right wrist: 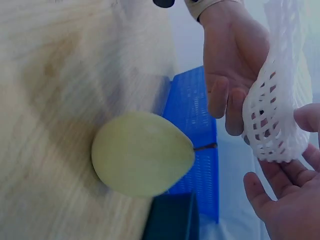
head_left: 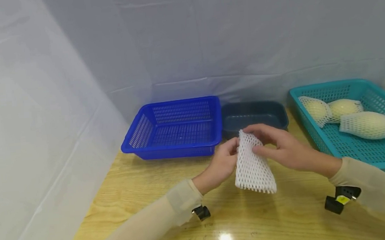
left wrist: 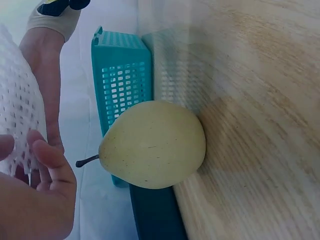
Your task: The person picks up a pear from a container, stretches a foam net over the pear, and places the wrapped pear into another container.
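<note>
A white foam fruit net [head_left: 253,164], flattened and wider at its lower end, hangs between the two hands. The left hand [head_left: 221,165] holds its left edge near the top, fingertips partly hidden behind the mesh. From the other side the right hand [head_left: 284,148] pinches the upper part, thumb on the front and fingers over the top edge. A pale yellow pear [left wrist: 152,145] stands on the table with its dark stem up, below the hands; in the head view the net hides it. The right wrist view also shows the pear [right wrist: 142,154], apart from the net.
A blue basket [head_left: 174,151] stands at the back left, a dark tray [head_left: 254,113] beside it in the middle. On the right, a teal basket [head_left: 348,156] holds several netted pears [head_left: 371,124]. Whitish sheeting [head_left: 200,40] hangs behind the wooden table [head_left: 144,199].
</note>
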Demonstrator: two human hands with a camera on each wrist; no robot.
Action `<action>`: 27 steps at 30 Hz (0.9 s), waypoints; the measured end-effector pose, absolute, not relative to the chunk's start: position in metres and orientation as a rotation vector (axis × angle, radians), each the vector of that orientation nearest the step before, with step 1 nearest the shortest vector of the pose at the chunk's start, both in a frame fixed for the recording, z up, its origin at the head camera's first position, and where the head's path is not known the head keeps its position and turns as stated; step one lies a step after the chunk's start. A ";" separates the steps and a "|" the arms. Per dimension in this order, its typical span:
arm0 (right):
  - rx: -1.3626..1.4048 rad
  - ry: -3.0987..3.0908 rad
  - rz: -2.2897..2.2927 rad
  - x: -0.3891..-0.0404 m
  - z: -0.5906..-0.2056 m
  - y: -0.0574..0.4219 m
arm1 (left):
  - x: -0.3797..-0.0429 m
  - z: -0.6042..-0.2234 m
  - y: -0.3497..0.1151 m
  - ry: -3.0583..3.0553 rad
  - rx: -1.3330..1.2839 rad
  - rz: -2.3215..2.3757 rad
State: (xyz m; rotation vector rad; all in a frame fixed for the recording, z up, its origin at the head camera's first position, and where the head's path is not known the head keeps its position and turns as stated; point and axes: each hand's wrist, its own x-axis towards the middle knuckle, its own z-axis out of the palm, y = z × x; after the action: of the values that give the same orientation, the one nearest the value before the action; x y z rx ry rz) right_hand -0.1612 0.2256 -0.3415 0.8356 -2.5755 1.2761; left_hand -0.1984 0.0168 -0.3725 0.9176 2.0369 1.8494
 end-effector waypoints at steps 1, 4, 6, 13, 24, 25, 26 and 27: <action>0.820 -2.573 1.308 -0.161 -0.342 0.226 | -0.198 -0.373 0.016 2.031 0.919 1.846; 0.797 -2.547 1.441 -0.160 -0.346 0.227 | -0.198 -0.373 0.014 1.956 0.884 1.860; 0.790 -2.515 1.542 -0.161 -0.348 0.228 | -0.197 -0.373 0.012 1.891 0.840 1.884; 0.665 -2.472 1.844 -0.158 -0.355 0.231 | -0.196 -0.374 0.009 1.709 0.705 1.924; 0.298 -2.459 2.089 -0.157 -0.372 0.228 | -0.199 -0.386 0.010 1.786 0.499 1.957; 0.260 -2.463 2.094 -0.156 -0.373 0.229 | -0.199 -0.388 0.010 1.801 0.479 1.955; 0.229 -2.467 2.099 -0.156 -0.375 0.229 | -0.200 -0.389 0.009 1.817 0.460 1.951; 0.200 -2.473 2.104 -0.156 -0.376 0.229 | -0.200 -0.391 0.009 1.834 0.437 1.945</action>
State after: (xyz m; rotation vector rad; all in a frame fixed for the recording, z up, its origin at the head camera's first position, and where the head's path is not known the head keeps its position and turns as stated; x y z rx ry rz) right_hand -0.1558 0.2294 -0.3763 0.1997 -2.4726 2.1039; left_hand -0.1997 0.0090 -0.3909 0.4366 1.8336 1.9446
